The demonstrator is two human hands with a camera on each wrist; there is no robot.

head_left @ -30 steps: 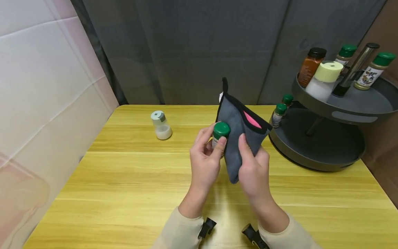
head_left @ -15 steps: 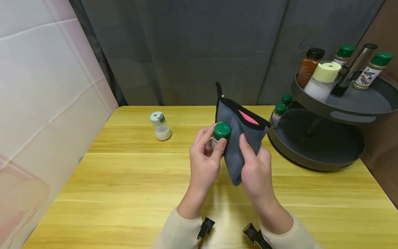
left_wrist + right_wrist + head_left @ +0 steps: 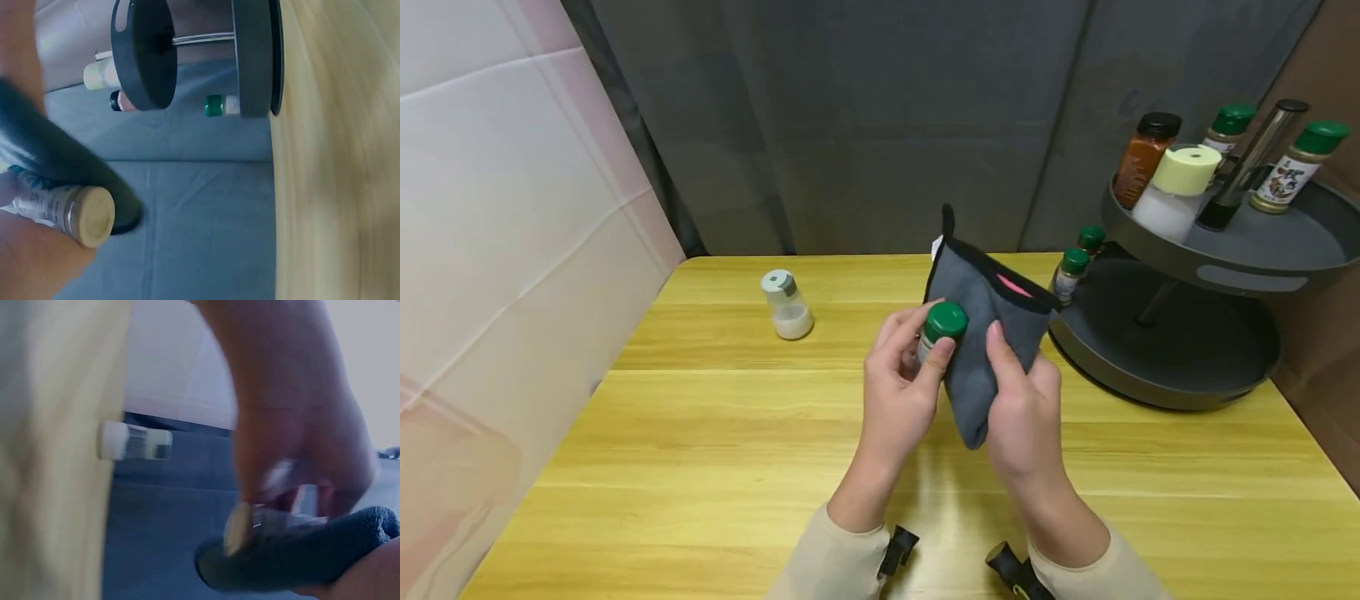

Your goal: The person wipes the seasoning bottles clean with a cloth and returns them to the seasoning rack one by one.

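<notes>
My left hand [image 3: 898,392] grips a small spice jar with a green cap [image 3: 946,321], thumb on one side and fingers round the other. In the left wrist view the jar's label and pale base [image 3: 95,215] show. A grey cloth [image 3: 981,333] with black trim, a hanging loop and a pink inside lies against the jar's right side. My right hand [image 3: 1022,408] holds this cloth, the thumb on its front and the fingers mostly hidden behind. Both hands are above the wooden table. The right wrist view is blurred, with the cloth [image 3: 294,556] pressed along the jar.
A clear shaker [image 3: 790,307] with white contents stands at the back left of the table [image 3: 700,433]. On the right is a two-tier dark turntable [image 3: 1180,392]. Its upper tier bears several seasoning jars; two green-capped jars [image 3: 1067,275] stand on the lower one.
The jar and both hands have shifted slightly right and down. The cloth's top tipped left, then back right, and less of its pink inside shows. Both grips stay the same.
</notes>
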